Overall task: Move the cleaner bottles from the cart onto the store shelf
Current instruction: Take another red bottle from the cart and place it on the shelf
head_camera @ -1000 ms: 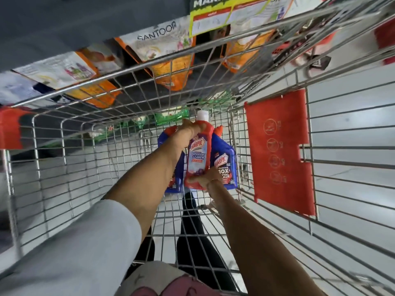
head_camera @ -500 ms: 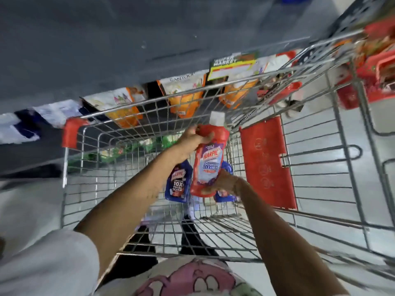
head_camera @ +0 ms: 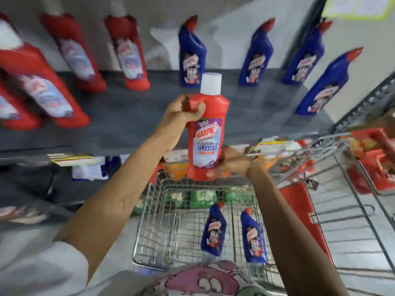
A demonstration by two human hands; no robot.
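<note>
Head view: the left hand (head_camera: 181, 113) grips the shoulder of an upright red bottle (head_camera: 206, 133) and the right hand (head_camera: 232, 164) cups its base, above the cart (head_camera: 149, 231), near the shelf (head_camera: 132, 116). Several bottles are shelved; two blue bottles (head_camera: 213, 230) remain in the cart.

Two bottles (head_camera: 213, 230) in cart (head_camera: 149, 242); shelf (head_camera: 132, 116) behind it.

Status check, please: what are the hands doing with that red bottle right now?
Both hands on red bottle: left hand at shoulder, right hand under base. Shelf gap ahead open. Two blue bottles in cart.
</note>
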